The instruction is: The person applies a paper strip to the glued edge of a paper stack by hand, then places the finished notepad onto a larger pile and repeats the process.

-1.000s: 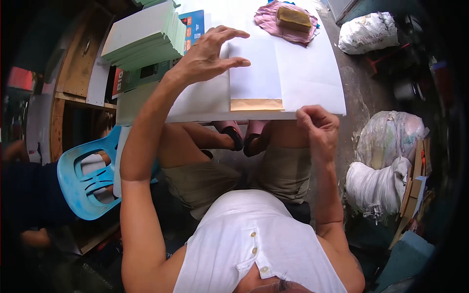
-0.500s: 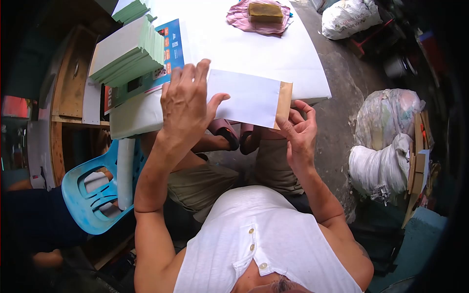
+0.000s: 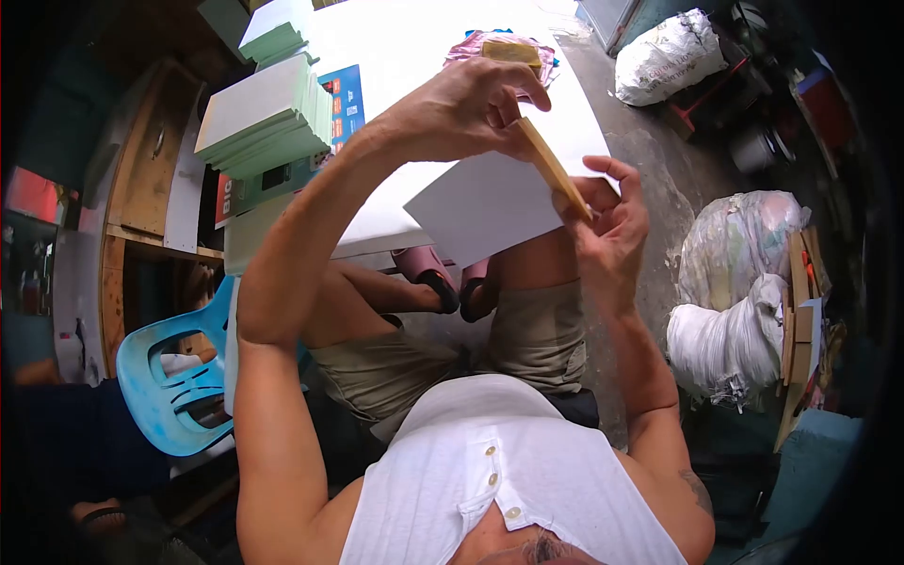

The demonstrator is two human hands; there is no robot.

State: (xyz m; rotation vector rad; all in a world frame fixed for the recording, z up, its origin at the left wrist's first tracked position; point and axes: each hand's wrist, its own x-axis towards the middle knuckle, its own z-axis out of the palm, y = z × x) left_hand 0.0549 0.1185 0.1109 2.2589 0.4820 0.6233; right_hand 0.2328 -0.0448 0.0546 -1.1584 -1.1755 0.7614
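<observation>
A white paper pad point(image 3: 485, 209) with a brown strip point(image 3: 554, 168) along one edge is held up at the near edge of the white table, its white face slanting down to the left. My left hand point(image 3: 480, 102) pinches the far end of the strip, with its other fingers curled above. At the near end, my right hand point(image 3: 610, 221) grips the strip between thumb and fingers. Beyond my left hand, a yellowish block point(image 3: 511, 55) rests on a pink cloth point(image 3: 460, 49), partly hidden by that hand.
Green-edged paper stacks point(image 3: 268, 118) stand at the table's left, on a blue printed sheet point(image 3: 347, 94). A blue plastic chair point(image 3: 151, 377) is at lower left. White sacks point(image 3: 725, 330) and a plastic bag point(image 3: 739, 240) lie on the floor to the right.
The pad has been raised and tilted, so its brown strip now faces up. My left hand has moved right, from above the pad's left end onto the strip. My right hand keeps its hold.
</observation>
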